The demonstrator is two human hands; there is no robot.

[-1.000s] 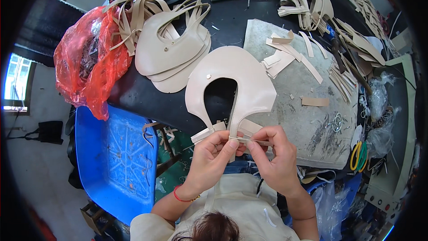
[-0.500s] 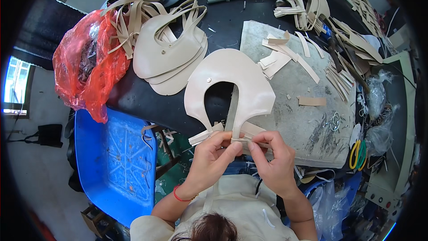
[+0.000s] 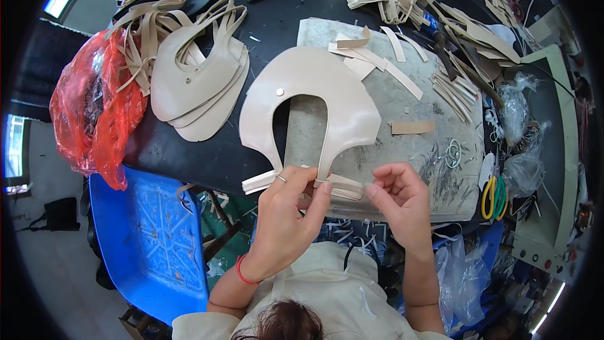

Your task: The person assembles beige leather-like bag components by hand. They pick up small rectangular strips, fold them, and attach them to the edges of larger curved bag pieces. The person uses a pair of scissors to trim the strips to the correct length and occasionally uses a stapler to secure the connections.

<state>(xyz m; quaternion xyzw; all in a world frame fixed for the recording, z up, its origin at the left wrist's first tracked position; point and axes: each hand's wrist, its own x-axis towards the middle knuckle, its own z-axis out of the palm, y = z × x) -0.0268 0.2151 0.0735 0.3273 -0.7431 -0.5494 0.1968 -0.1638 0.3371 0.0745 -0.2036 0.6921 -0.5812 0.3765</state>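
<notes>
A glossy beige leather panel (image 3: 308, 66), cut in a horseshoe shape with stitched inner edges and one round metal snap, lies flat in front of me, its two narrow arms toward me. Between thumb and fingers, my left hand (image 3: 286, 214) pinches the end of the right-hand arm, where a folded beige strip (image 3: 345, 186) crosses it. Another strip end (image 3: 259, 181) pokes out to the left by the other arm. Just off the right tip of the folded strip is my right hand (image 3: 402, 198), thumb and fingers apart, holding nothing.
A scuffed grey board (image 3: 377, 145) carries loose beige strips (image 3: 377, 66) and scraps. Stacked beige panels (image 3: 201, 88) lie left, beside a red plastic bag (image 3: 100, 107). A blue plastic tub (image 3: 148, 233) stands below the table's left edge. Yellow-and-green-handled scissors (image 3: 494, 198) sit at right.
My right hand has let go of the strip by the panel's arm and moved right, opening. The left hand keeps its pinch. The whole view has shifted, so the table's things appear farther left.
</notes>
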